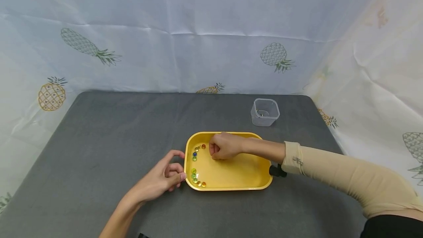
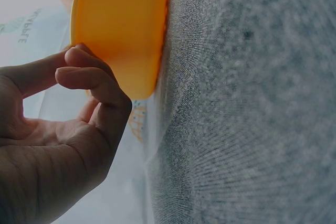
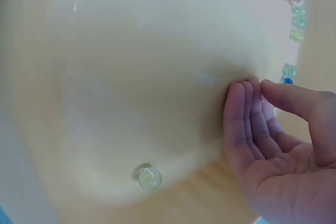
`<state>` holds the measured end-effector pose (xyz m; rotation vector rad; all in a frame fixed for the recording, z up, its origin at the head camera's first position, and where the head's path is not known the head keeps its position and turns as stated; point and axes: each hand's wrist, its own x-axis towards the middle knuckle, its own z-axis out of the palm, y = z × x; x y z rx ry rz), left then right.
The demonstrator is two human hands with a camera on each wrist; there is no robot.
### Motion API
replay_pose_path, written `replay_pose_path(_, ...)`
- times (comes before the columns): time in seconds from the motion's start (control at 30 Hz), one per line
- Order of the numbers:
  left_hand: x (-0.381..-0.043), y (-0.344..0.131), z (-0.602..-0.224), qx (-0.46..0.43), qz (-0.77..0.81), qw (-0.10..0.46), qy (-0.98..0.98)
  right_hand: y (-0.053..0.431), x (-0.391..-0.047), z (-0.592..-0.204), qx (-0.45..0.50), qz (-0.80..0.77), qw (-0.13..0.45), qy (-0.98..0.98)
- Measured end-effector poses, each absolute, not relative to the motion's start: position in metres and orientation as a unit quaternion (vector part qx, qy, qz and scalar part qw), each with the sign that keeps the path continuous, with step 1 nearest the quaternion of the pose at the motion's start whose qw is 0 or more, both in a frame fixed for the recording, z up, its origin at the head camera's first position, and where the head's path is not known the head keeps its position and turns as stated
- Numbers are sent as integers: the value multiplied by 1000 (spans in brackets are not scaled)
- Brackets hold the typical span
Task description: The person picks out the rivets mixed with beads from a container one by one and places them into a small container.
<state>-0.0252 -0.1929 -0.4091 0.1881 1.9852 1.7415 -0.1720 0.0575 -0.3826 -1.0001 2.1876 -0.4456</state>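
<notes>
A yellow tray (image 1: 228,183) sits on the grey table. Several glass marbles (image 1: 194,176) in green, amber, orange and blue line its left side, and a tiny gold-coloured piece (image 1: 199,147) lies among the upper ones. My left hand (image 1: 158,179) touches the tray's left rim with thumb and index tips, its other fingers loosely bent. Inside the tray my right hand (image 1: 228,145) is curled, thumb tip meeting the fingertips close to the floor. No object shows between them in the right wrist view, where a pale clear marble (image 3: 149,178) lies apart from this hand.
Behind the tray, to the right, stands a clear plastic container (image 1: 265,113) with a few tiny pieces inside. Pineapple-print cloth (image 1: 198,58) hangs along the table's far edge and sides. My right forearm crosses the tray's right rim.
</notes>
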Motion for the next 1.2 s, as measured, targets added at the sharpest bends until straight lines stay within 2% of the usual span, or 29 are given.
replay_pose_path(0.23, -25, -193, -409, 69, 635, 246, 729, 54, -172, -378, -376, -170, 360, 837)
replay_pose_path(0.63, -24, -193, -408, 69, 632, 246, 732, 52, -173, -378, -398, -181, 341, 832)
replay_pose_path(0.9, -25, -193, -408, 70, 635, 247, 729, 57, -177, -379, -367, -236, 422, 795)
replay_pose_path(1.2, -25, -193, -409, 67, 634, 248, 729, 61, -179, -378, -272, -295, 519, 754)
